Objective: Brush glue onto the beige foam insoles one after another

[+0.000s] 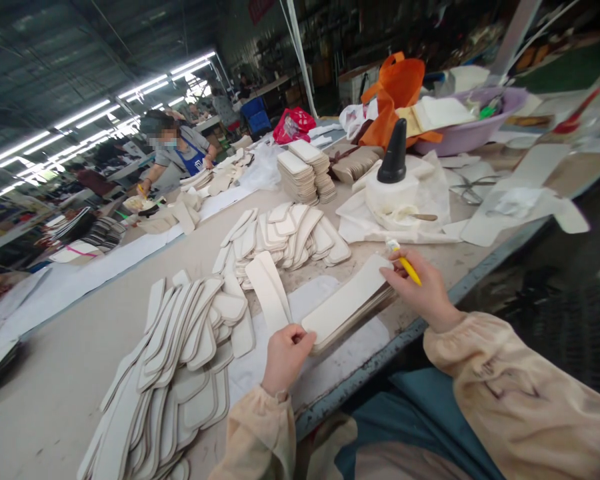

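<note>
No word, number or brand can be read. A dark red banner (261,9) high in the background bears faint marks, too dim and small to make out. The blue apron (191,160) on a person farther back carries a small white emblem on its front, its shape unclear. On the camera wearer's right sleeve (505,383), dark script-like marks show near the cuff, beside curved printed lines, but they are too blurred to spell out.

Can't read marks on right sleeve (515,387). Can't see all of near pile (167,373), cropped at bottom edge. Can't identify blurred red item (577,113).
</note>
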The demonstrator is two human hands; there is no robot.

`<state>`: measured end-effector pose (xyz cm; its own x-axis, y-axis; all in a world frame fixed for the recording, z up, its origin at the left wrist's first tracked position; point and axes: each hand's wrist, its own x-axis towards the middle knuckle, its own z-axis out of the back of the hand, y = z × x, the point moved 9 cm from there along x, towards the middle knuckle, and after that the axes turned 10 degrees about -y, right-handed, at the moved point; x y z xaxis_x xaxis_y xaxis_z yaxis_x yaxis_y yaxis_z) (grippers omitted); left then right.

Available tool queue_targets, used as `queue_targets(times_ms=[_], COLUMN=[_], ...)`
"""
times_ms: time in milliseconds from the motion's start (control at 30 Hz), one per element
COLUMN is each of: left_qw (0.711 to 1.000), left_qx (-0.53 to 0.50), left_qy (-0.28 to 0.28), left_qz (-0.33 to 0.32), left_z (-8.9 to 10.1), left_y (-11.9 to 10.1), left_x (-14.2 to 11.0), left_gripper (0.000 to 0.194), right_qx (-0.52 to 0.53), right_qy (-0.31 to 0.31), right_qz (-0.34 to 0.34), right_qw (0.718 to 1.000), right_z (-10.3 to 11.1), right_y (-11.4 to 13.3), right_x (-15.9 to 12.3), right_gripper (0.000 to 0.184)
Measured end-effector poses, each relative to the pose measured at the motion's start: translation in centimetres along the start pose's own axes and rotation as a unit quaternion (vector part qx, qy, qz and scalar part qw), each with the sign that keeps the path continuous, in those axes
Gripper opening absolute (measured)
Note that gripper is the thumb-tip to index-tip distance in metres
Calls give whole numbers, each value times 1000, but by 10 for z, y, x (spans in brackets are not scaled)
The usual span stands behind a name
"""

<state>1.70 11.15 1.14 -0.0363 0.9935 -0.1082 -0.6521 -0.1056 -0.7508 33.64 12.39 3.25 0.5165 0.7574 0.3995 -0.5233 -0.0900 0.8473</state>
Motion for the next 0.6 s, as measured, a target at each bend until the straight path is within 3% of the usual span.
queue_targets(times_ms=[333,500,600], left_qw=[999,999,1000], left_qx=[11,-20,-13], left_qy=[-34,-37,-24], left_qz=[9,5,8], left_z=[5,3,0], left_y=[9,6,8], left_x=[-4,-8,-10], left_gripper=[27,57,61], right_qx=[-47,-51,-66], right_qy=[6,14,18], right_qz=[24,29,42], right_qw=[999,998,997], right_z=[1,3,4], right_y=[6,5,6], right_x=[-2,-3,-4], right_gripper=[24,25,23])
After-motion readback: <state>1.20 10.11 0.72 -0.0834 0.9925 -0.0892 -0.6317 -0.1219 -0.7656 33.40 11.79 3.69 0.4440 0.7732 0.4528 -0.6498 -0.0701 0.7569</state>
